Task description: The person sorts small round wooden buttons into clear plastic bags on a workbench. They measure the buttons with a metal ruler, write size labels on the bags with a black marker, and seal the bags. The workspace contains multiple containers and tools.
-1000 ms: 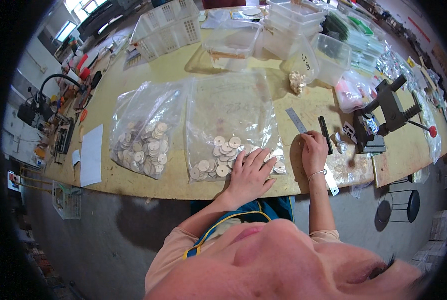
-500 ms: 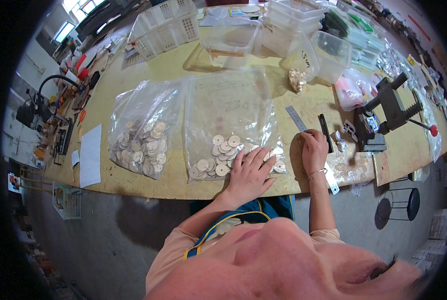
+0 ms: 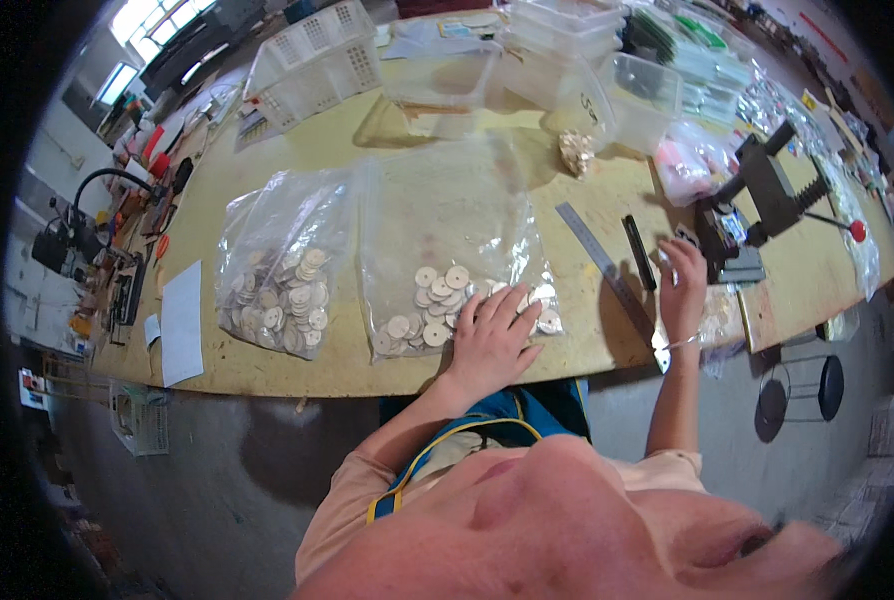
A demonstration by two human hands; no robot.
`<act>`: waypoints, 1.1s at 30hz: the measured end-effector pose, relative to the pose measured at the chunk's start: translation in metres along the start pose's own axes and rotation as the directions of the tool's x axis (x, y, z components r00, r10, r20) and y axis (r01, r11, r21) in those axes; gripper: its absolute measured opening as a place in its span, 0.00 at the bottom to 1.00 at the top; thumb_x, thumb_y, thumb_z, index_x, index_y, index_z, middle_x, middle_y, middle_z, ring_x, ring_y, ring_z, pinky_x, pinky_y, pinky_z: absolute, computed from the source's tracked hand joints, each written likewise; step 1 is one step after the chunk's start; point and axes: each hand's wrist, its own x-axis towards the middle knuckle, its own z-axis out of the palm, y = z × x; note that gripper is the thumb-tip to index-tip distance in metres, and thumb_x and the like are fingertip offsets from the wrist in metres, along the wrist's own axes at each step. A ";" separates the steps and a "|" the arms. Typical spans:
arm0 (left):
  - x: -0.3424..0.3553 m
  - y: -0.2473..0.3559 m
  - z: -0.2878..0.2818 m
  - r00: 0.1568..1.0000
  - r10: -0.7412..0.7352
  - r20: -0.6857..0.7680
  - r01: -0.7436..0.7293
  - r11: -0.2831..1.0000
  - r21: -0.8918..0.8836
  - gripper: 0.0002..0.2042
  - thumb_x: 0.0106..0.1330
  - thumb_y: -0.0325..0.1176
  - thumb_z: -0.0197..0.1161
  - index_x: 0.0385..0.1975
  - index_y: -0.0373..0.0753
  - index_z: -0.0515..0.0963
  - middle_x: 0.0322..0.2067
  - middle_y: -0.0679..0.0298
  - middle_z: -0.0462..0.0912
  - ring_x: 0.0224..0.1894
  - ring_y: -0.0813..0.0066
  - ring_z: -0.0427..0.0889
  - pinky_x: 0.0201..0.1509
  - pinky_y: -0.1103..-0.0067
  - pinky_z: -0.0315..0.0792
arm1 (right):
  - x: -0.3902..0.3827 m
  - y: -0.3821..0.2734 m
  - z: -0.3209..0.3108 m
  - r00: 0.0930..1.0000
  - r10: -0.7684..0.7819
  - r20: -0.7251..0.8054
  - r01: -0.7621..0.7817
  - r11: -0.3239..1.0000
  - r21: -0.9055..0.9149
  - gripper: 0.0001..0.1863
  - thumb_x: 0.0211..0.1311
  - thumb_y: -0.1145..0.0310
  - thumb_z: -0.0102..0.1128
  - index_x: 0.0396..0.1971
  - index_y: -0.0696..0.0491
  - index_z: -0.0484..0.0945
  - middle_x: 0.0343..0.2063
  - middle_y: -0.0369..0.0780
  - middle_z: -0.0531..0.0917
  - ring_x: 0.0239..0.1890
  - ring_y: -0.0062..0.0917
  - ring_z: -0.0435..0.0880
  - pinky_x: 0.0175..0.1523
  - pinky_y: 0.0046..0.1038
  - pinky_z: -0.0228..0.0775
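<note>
My left hand (image 3: pixel 495 335) lies flat with fingers spread on a clear plastic bag (image 3: pixel 437 200). Inside that bag are several pale round discs (image 3: pixel 435 334), each with a small centre hole; the hand covers some of them. My right hand (image 3: pixel 683 285), a bracelet at its wrist, hovers by the base of a small hand press (image 3: pixel 742 255). Its fingers are slightly bent and apart, with nothing visible in them. Just left of it are a slim black bar (image 3: pixel 639 252) and a metal ruler (image 3: pixel 607 268) lying slantwise on the table.
A second bag of discs (image 3: pixel 285 300) lies left, beside a white paper sheet (image 3: pixel 181 325). At the back are a white basket (image 3: pixel 317 65), clear plastic tubs (image 3: pixel 557 75) and a small bag of beige pieces (image 3: pixel 576 152). The press has a red-knobbed lever (image 3: pixel 857 231).
My right hand has let go near the ruler and moved right, uncovering the ruler's middle. My left hand stays on the bag. The whole view has shifted slightly.
</note>
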 end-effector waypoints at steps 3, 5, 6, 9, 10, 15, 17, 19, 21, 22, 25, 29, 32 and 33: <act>0.003 0.001 0.004 0.996 -0.006 0.088 0.005 1.000 0.004 0.30 0.62 0.49 0.66 0.65 0.48 0.72 0.69 0.56 0.66 0.71 0.60 0.63 0.73 0.56 0.52 | -0.004 0.052 -0.010 0.998 0.022 0.060 -0.018 0.998 -0.068 0.17 0.56 0.84 0.58 0.45 0.54 0.84 0.49 0.46 0.83 0.54 0.44 0.80 0.60 0.39 0.72; 0.002 0.004 0.008 0.992 -0.012 0.122 0.009 1.000 0.028 0.31 0.63 0.49 0.66 0.66 0.46 0.71 0.70 0.55 0.64 0.71 0.59 0.62 0.73 0.57 0.51 | -0.004 0.070 -0.014 0.992 0.068 0.103 -0.066 0.997 -0.029 0.16 0.57 0.82 0.58 0.44 0.54 0.84 0.49 0.45 0.83 0.55 0.43 0.80 0.61 0.39 0.71; -0.002 0.008 0.006 0.992 -0.019 0.121 0.016 1.000 0.027 0.32 0.63 0.49 0.66 0.67 0.46 0.71 0.70 0.55 0.64 0.71 0.58 0.62 0.74 0.57 0.51 | -0.003 0.064 -0.018 0.991 0.072 0.113 -0.070 0.997 -0.021 0.15 0.57 0.81 0.59 0.44 0.54 0.84 0.49 0.45 0.83 0.55 0.43 0.80 0.61 0.39 0.72; 0.004 0.015 -0.002 0.988 -0.014 0.153 0.014 1.000 -0.001 0.33 0.63 0.49 0.66 0.68 0.44 0.69 0.71 0.54 0.62 0.72 0.56 0.60 0.75 0.56 0.48 | 0.006 0.057 -0.022 0.983 0.130 0.129 -0.132 0.991 0.011 0.13 0.59 0.76 0.61 0.44 0.54 0.84 0.49 0.44 0.83 0.54 0.42 0.80 0.60 0.38 0.72; 0.006 0.015 -0.003 0.988 -0.012 0.156 0.013 1.000 -0.007 0.34 0.63 0.49 0.66 0.68 0.44 0.69 0.72 0.54 0.61 0.72 0.56 0.60 0.75 0.55 0.48 | 0.008 0.054 -0.022 0.982 0.117 0.148 -0.116 0.993 -0.011 0.13 0.59 0.76 0.61 0.44 0.54 0.84 0.49 0.44 0.83 0.54 0.42 0.80 0.60 0.38 0.72; 0.010 0.008 -0.014 0.991 -0.034 0.131 0.030 0.999 0.036 0.34 0.64 0.49 0.66 0.69 0.44 0.67 0.72 0.52 0.60 0.74 0.53 0.56 0.75 0.47 0.45 | 0.011 0.044 -0.015 0.965 0.087 0.247 -0.093 0.996 0.010 0.12 0.60 0.74 0.62 0.44 0.53 0.85 0.49 0.43 0.83 0.54 0.42 0.80 0.60 0.38 0.72; 0.008 -0.003 -0.021 0.995 -0.040 0.093 0.037 0.999 0.034 0.33 0.65 0.50 0.66 0.68 0.45 0.68 0.71 0.52 0.62 0.74 0.53 0.57 0.74 0.46 0.45 | 0.011 0.045 -0.011 0.941 0.061 0.334 -0.038 0.996 -0.076 0.12 0.61 0.71 0.60 0.44 0.51 0.85 0.47 0.45 0.83 0.53 0.44 0.80 0.59 0.39 0.73; 0.008 -0.016 -0.026 0.994 -0.077 0.076 0.073 0.996 0.053 0.33 0.65 0.50 0.65 0.68 0.45 0.69 0.71 0.52 0.63 0.74 0.53 0.58 0.73 0.46 0.46 | 0.005 0.066 0.001 0.899 0.033 0.436 0.046 0.985 -0.168 0.13 0.62 0.70 0.58 0.45 0.51 0.85 0.46 0.46 0.83 0.52 0.45 0.80 0.57 0.39 0.74; 0.007 -0.030 -0.031 0.992 -0.091 0.090 0.082 0.992 0.099 0.32 0.66 0.53 0.63 0.67 0.45 0.70 0.70 0.53 0.64 0.73 0.54 0.59 0.73 0.47 0.48 | 0.002 0.067 0.003 0.902 0.054 0.428 -0.006 0.994 -0.112 0.12 0.61 0.72 0.55 0.41 0.52 0.85 0.40 0.48 0.81 0.48 0.47 0.81 0.52 0.42 0.74; 0.007 -0.037 -0.033 0.991 -0.095 0.092 0.086 0.991 0.104 0.32 0.66 0.54 0.63 0.67 0.45 0.71 0.70 0.53 0.64 0.73 0.54 0.59 0.73 0.47 0.48 | 0.000 0.072 0.003 0.918 0.034 0.395 -0.002 0.997 -0.080 0.10 0.60 0.74 0.56 0.38 0.53 0.85 0.38 0.48 0.81 0.46 0.47 0.82 0.50 0.41 0.75; 0.003 -0.052 -0.034 0.990 -0.123 0.075 0.114 0.986 0.119 0.32 0.66 0.56 0.62 0.67 0.46 0.72 0.69 0.53 0.66 0.72 0.54 0.61 0.74 0.52 0.50 | 0.009 0.076 -0.004 0.969 0.019 0.247 -0.016 1.000 -0.013 0.07 0.58 0.80 0.61 0.35 0.57 0.84 0.33 0.46 0.83 0.38 0.41 0.85 0.45 0.34 0.77; -0.003 -0.054 -0.029 0.992 -0.093 0.089 0.081 0.988 0.128 0.32 0.64 0.58 0.62 0.64 0.46 0.74 0.66 0.55 0.71 0.69 0.55 0.66 0.71 0.58 0.59 | 0.051 -0.003 -0.006 0.985 -0.010 0.172 -0.037 0.962 0.269 0.07 0.61 0.82 0.62 0.37 0.57 0.85 0.37 0.42 0.86 0.38 0.28 0.86 0.43 0.25 0.77; -0.003 -0.045 -0.025 0.997 -0.045 0.068 0.035 0.990 0.135 0.32 0.62 0.60 0.64 0.61 0.46 0.76 0.63 0.56 0.73 0.66 0.57 0.70 0.67 0.60 0.64 | 0.069 -0.054 0.038 0.966 -0.179 0.188 0.083 0.898 0.433 0.09 0.58 0.82 0.63 0.38 0.56 0.86 0.38 0.42 0.86 0.39 0.31 0.86 0.44 0.29 0.78; -0.002 -0.041 -0.024 0.998 -0.030 0.052 0.023 0.991 0.134 0.32 0.61 0.60 0.64 0.60 0.46 0.76 0.62 0.56 0.74 0.64 0.57 0.72 0.66 0.61 0.65 | 0.072 -0.067 0.057 0.947 -0.238 0.218 0.111 0.873 0.474 0.11 0.57 0.82 0.63 0.39 0.56 0.86 0.38 0.42 0.86 0.39 0.32 0.87 0.44 0.30 0.79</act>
